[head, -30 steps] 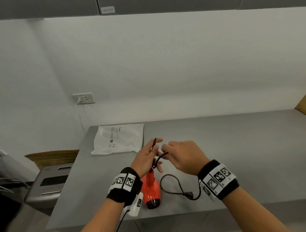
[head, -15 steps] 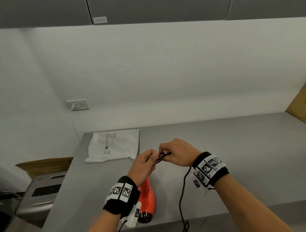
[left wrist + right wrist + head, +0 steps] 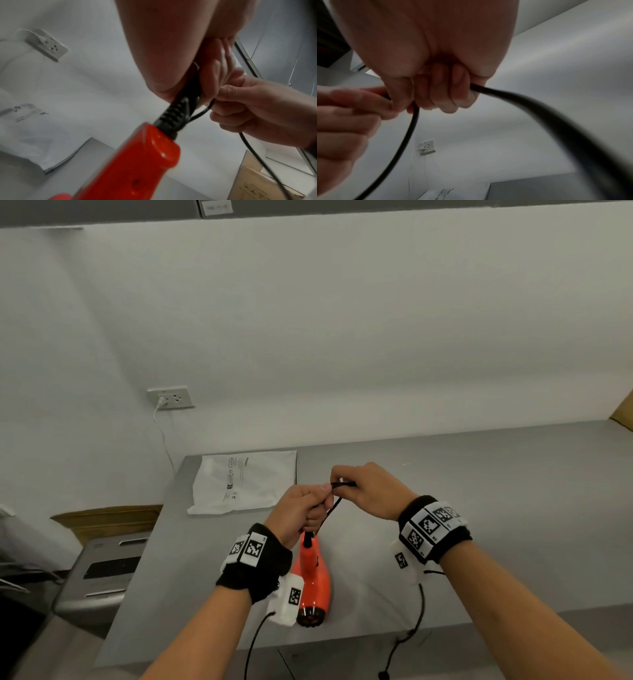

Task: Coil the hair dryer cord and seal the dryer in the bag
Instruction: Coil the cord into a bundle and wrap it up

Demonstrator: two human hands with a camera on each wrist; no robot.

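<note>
An orange hair dryer (image 3: 313, 577) (image 3: 130, 166) lies on the grey table (image 3: 496, 508) with its handle tilted up. Its black cord (image 3: 334, 505) (image 3: 202, 113) (image 3: 530, 100) leaves the ribbed strain relief at the handle end. My left hand (image 3: 301, 511) (image 3: 197, 73) grips gathered cord just above the handle. My right hand (image 3: 363, 491) (image 3: 440, 93) touches the left one and is curled round the cord; the free length drops past the right wrist and over the table's front edge (image 3: 411, 635). The white bag (image 3: 246, 481) (image 3: 34, 128) lies flat behind the hands to the left.
A wall socket (image 3: 169, 398) with a white plug and lead sits left of the table. A grey bin (image 3: 102, 573) and a cardboard box (image 3: 106, 517) stand beside the table's left end. Another cardboard box (image 3: 623, 412) shows at the far right.
The hands have come together and risen a little. The cord loop that lay on the table has been drawn up, and its free end now hangs over the front edge.
</note>
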